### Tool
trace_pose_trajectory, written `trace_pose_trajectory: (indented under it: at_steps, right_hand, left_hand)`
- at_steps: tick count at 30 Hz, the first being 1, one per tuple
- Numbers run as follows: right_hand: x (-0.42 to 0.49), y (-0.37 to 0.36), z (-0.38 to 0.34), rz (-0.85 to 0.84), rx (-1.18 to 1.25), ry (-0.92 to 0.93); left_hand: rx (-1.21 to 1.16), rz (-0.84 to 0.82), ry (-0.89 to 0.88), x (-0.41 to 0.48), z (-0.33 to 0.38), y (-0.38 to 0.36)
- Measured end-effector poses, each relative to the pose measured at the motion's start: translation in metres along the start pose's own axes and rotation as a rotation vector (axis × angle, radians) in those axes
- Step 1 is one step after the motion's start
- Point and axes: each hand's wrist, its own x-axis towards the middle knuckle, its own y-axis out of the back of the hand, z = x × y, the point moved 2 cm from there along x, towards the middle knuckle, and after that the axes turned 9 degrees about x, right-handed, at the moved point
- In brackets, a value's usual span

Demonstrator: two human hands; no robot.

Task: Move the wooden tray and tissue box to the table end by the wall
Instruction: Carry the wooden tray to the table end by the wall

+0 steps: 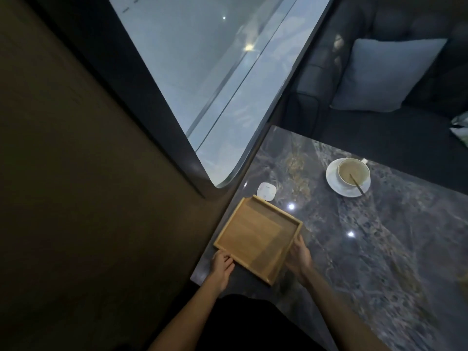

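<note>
Both forearms enter from 6 o'clock. Left hand (222, 268) grips the near-left rim of the wooden tray (255, 235), fingers curled on the edge. Right hand (298, 257) clasps the tray's right rim, fingers wrapped on the side wall. Tray empty, square, sitting at the marble table's (367, 249) edge beside the brown wall (76, 173). Just past its far corner, at 12 o'clock: small white rounded pad (266, 191), touching or overlapped, cannot tell. At 2 o'clock: coffee cup (353, 171) on saucer (334, 184), stirrer inside. Beyond: grey cushion (387, 74) on dark sofa (379, 138).
</note>
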Motion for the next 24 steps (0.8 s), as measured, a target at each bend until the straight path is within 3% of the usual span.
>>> trace_pose_trajectory:
  at_steps: [12,21,24]
  right_hand:
    - [0.021,-0.017,0.000,-0.055,0.006,-0.125]
    - [0.033,-0.022,-0.001,-0.092,-0.071,-0.098]
    - [0.004,-0.030,-0.020,-0.118,-0.057,-0.095]
  left_hand:
    - [-0.144,0.002,0.055,0.007,0.015,0.000]
    - [-0.039,0.031,-0.009,-0.014,0.031,-0.003]
    - [0.099,0.091,-0.045,-0.021,0.030,-0.017]
